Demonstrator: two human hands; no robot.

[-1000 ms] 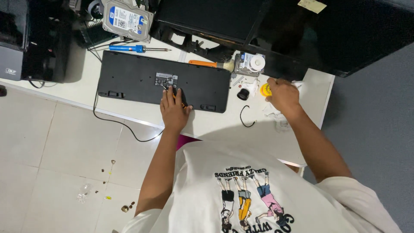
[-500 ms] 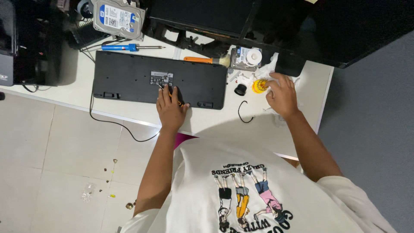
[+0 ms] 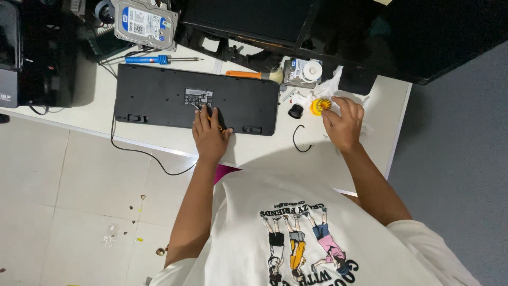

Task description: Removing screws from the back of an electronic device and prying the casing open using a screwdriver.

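A black keyboard (image 3: 159,98) lies upside down on the white desk (image 3: 264,151), its underside label facing up. My left hand (image 3: 208,133) rests on its near edge, gripping a small dark tool with an orange mark (image 3: 218,121) whose tip points at the keyboard's back near the label. To the right, my right hand (image 3: 344,124) has its fingertips closed on a small yellow round piece (image 3: 319,106) lying on crumpled white tissue (image 3: 333,85).
Behind the keyboard lie a blue-handled screwdriver (image 3: 159,60), an orange-handled brush (image 3: 254,75) and a bare hard drive (image 3: 144,22). A second drive (image 3: 302,71), a small black cap (image 3: 295,111) and a loose black wire (image 3: 300,139) sit nearby. Dark computer cases stand behind.
My right hand has drawn slightly back and left with its fingers staying at the yellow piece. My left hand stays on the keyboard.
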